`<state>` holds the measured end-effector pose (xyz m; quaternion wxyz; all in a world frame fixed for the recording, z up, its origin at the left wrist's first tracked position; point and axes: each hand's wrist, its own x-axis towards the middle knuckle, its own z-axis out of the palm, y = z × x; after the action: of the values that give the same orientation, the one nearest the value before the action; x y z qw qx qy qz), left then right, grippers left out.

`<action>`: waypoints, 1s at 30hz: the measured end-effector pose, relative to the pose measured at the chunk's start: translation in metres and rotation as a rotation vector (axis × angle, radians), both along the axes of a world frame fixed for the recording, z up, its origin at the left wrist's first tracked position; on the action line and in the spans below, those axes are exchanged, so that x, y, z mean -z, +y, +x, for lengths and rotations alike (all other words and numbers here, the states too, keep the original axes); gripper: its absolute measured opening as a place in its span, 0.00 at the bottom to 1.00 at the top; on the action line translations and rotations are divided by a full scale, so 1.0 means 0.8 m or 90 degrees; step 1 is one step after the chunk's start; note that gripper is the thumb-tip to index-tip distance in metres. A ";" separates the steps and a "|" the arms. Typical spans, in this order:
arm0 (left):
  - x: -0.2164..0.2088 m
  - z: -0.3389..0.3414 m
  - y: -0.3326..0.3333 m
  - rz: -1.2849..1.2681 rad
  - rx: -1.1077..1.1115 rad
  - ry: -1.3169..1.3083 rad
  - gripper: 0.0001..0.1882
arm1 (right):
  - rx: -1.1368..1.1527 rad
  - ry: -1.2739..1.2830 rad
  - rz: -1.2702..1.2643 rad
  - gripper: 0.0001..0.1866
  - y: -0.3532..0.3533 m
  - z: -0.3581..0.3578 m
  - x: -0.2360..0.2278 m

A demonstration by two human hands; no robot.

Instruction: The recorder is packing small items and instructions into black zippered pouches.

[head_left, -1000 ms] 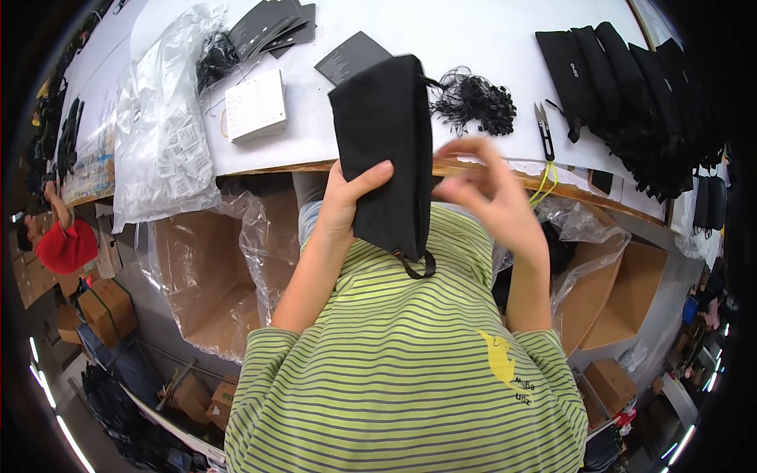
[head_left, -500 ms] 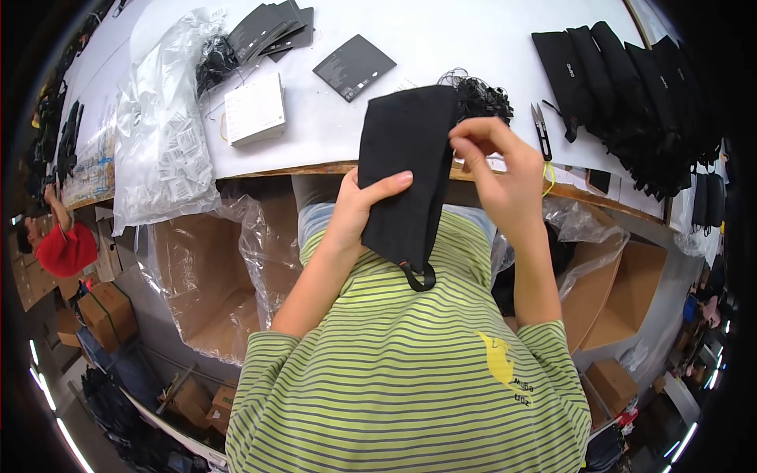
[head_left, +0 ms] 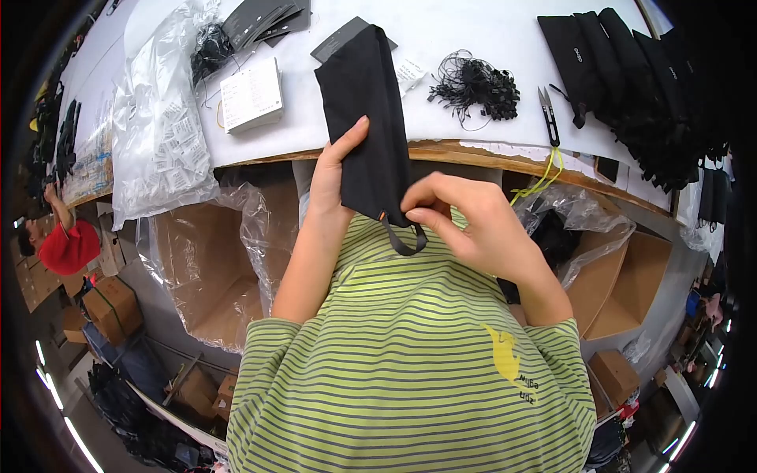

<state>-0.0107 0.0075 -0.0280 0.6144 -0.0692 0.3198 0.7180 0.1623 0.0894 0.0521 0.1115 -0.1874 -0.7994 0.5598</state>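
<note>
A long black fabric pouch [head_left: 364, 106] is held up over the table's front edge, tilted with its top to the left. My left hand [head_left: 330, 177] is closed round its left side, thumb lying across the front. At the pouch's lower right edge, my right hand [head_left: 469, 221] pinches the fabric between thumb and fingertips. Just below those fingertips hangs a black ribbon loop [head_left: 406, 251], with a small orange tab [head_left: 382, 214] beside it. Partly behind the pouch lies a dark grey card [head_left: 337, 41]. A white label [head_left: 410, 75] peeks out at its right.
Black tag cords [head_left: 477, 87] lie in a tangle on the white table [head_left: 292, 142]. Thread snips [head_left: 549, 114] and stacked black pouches [head_left: 623, 71] are to the right. Leftward are a white booklet stack [head_left: 251, 94] and a plastic bag of labels [head_left: 169, 134]. Plastic-lined cartons [head_left: 209, 272] stand below.
The pouch has shifted left and tilted further. My right hand has slid down its right edge from mid-height to near the loop. My left hand still grips it.
</note>
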 end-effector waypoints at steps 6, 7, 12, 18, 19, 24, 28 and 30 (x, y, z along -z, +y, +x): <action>0.001 0.001 0.001 -0.001 -0.017 0.022 0.14 | -0.011 0.032 0.155 0.07 0.003 0.004 0.007; -0.001 0.005 0.001 -0.017 -0.023 0.055 0.15 | -0.011 0.032 0.155 0.07 0.004 0.005 0.008; -0.007 0.006 0.002 -0.043 0.019 0.254 0.16 | -0.009 0.039 0.218 0.07 0.008 0.005 0.014; -0.004 -0.003 0.003 -0.009 0.008 0.180 0.16 | 0.030 0.086 0.295 0.07 0.007 -0.006 0.005; -0.002 -0.001 0.003 -0.024 -0.010 0.122 0.16 | 0.032 0.086 0.297 0.07 0.006 -0.007 0.007; -0.012 0.011 0.005 -0.026 -0.046 0.007 0.16 | 0.021 0.151 0.327 0.08 0.002 -0.007 0.024; -0.014 0.014 0.000 -0.049 -0.035 0.081 0.18 | -0.009 0.111 0.300 0.09 0.002 -0.004 0.029; -0.016 0.013 -0.003 -0.046 -0.009 0.095 0.19 | 0.018 0.151 0.318 0.08 0.009 -0.007 0.031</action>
<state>-0.0001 0.0051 -0.0149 0.5809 -0.0396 0.3899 0.7134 0.1563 0.0964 0.0274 0.2547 -0.0981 -0.8914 0.3617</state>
